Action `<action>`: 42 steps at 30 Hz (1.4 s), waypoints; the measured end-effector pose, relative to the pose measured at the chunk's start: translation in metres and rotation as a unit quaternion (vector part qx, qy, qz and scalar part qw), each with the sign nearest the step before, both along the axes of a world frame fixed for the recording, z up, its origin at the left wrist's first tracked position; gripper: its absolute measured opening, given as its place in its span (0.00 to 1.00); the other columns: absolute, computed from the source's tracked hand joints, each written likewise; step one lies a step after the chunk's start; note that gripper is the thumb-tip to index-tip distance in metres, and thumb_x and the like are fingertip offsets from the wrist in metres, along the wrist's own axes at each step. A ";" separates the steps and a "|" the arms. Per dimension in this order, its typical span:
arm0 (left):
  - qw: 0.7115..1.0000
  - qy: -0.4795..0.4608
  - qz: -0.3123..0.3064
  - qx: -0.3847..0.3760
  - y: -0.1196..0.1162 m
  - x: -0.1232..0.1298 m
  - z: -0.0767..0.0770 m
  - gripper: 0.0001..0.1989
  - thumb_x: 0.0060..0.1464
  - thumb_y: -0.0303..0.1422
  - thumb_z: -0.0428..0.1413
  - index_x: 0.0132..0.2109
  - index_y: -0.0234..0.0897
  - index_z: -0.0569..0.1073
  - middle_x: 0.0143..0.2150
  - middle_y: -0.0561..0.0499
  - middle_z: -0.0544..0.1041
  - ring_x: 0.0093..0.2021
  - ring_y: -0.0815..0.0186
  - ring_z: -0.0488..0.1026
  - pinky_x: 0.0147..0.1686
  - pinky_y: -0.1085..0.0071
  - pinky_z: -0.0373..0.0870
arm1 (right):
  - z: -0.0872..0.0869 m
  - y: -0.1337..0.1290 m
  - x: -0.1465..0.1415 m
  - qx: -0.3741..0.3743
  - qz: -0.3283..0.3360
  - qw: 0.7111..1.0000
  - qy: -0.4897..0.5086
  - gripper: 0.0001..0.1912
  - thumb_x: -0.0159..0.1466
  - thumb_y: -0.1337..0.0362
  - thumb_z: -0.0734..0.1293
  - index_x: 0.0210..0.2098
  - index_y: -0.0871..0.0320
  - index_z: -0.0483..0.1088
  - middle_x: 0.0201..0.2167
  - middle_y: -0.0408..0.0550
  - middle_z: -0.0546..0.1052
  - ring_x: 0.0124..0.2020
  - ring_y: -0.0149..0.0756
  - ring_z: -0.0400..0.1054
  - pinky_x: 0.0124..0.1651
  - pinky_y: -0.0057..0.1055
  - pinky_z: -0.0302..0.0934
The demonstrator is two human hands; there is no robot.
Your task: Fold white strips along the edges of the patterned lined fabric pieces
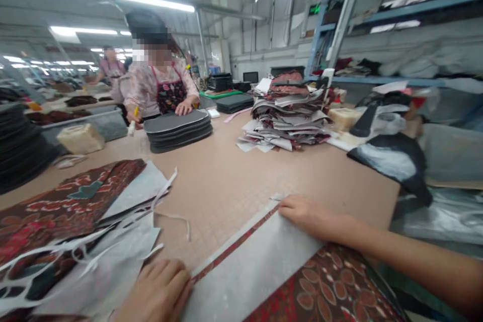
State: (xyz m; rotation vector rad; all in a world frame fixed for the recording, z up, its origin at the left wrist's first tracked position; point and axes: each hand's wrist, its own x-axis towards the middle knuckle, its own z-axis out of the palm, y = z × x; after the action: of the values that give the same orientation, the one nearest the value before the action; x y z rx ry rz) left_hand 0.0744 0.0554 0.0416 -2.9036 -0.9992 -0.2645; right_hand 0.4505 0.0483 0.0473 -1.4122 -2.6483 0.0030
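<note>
A fabric panel (252, 274) lies across the near table with its whitish backing up. A narrow brown strip runs along its far edge, bordered by a white strip. My right hand (307, 215) pinches the far right corner of this edge with bent fingers. At the near left end of the same edge, my left hand (156, 287) has its fingers curled together on the panel; the thumb is hidden. Brown patterned cloth (332, 287) shows under my right forearm. Beside my left hand lie patterned fabric pieces (71, 191) and tangled white strips (79, 246).
Across the table (222, 176) a person (158, 80) rests a hand on a stack of dark pads (179, 131). A tall pile of fabric pieces (289, 115) stands at the back. A yellowish block (80, 138) and dark stack (22, 151) are left; black material (396, 161) hangs over the right edge.
</note>
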 end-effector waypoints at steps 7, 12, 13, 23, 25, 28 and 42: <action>0.993 0.012 -0.072 -0.090 0.035 0.162 0.000 0.14 0.61 0.31 0.44 0.52 0.41 0.66 0.42 0.50 0.71 0.40 0.64 0.67 0.39 0.68 0.64 | -0.019 0.011 0.025 0.012 -0.069 0.985 0.155 0.13 0.62 0.74 0.57 0.40 0.60 0.71 0.35 0.51 0.72 0.39 0.36 0.64 0.42 0.31 0.60; 0.997 -0.005 -0.065 -0.042 0.050 0.214 -0.016 0.13 0.61 0.29 0.43 0.49 0.37 0.68 0.38 0.48 0.70 0.38 0.62 0.66 0.38 0.67 0.64 | -0.034 0.015 0.026 0.043 -0.119 0.963 0.237 0.11 0.58 0.77 0.59 0.32 0.61 0.71 0.30 0.49 0.71 0.35 0.34 0.65 0.39 0.29 0.60; 0.997 -0.005 -0.064 -0.039 0.051 0.217 -0.018 0.13 0.61 0.29 0.43 0.48 0.37 0.69 0.38 0.48 0.70 0.38 0.62 0.65 0.38 0.66 0.64 | -0.035 0.016 0.027 0.044 -0.123 0.961 0.244 0.11 0.57 0.77 0.59 0.32 0.61 0.71 0.30 0.48 0.71 0.34 0.34 0.65 0.39 0.29 0.60; 0.998 -0.001 -0.061 -0.026 0.046 0.225 -0.014 0.16 0.56 0.24 0.44 0.50 0.35 0.67 0.39 0.46 0.68 0.39 0.60 0.64 0.39 0.65 0.63 | -0.020 0.022 0.019 -0.029 -0.187 0.962 0.199 0.08 0.60 0.70 0.60 0.32 0.61 0.71 0.32 0.48 0.72 0.35 0.33 0.65 0.40 0.27 0.57; 0.998 0.004 -0.058 -0.029 0.045 0.224 -0.012 0.15 0.55 0.24 0.45 0.48 0.36 0.68 0.38 0.46 0.68 0.39 0.60 0.64 0.39 0.65 0.63 | -0.015 0.026 0.017 -0.053 -0.210 0.958 0.185 0.07 0.59 0.68 0.61 0.32 0.61 0.71 0.31 0.47 0.73 0.33 0.32 0.66 0.37 0.26 0.57; 0.998 0.008 -0.055 -0.030 0.044 0.224 -0.011 0.16 0.56 0.24 0.44 0.50 0.36 0.67 0.38 0.46 0.68 0.39 0.60 0.64 0.38 0.65 0.62 | -0.011 0.035 0.015 -0.075 -0.226 0.958 0.162 0.07 0.58 0.67 0.61 0.30 0.60 0.71 0.29 0.47 0.74 0.30 0.32 0.66 0.32 0.26 0.55; 0.991 0.012 0.006 -0.132 0.028 0.174 -0.003 0.11 0.58 0.26 0.44 0.43 0.36 0.70 0.39 0.46 0.70 0.40 0.62 0.67 0.41 0.66 0.64 | 0.009 0.068 0.024 -0.206 -0.192 0.955 0.092 0.06 0.55 0.68 0.62 0.32 0.60 0.70 0.27 0.46 0.75 0.27 0.32 0.66 0.26 0.24 0.50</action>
State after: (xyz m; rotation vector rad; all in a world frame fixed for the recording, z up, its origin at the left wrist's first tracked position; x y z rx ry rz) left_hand 0.2484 0.0836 0.0382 -3.1238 -1.1255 -0.1027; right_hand 0.4743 0.1163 0.0563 -1.9231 -2.2627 0.6454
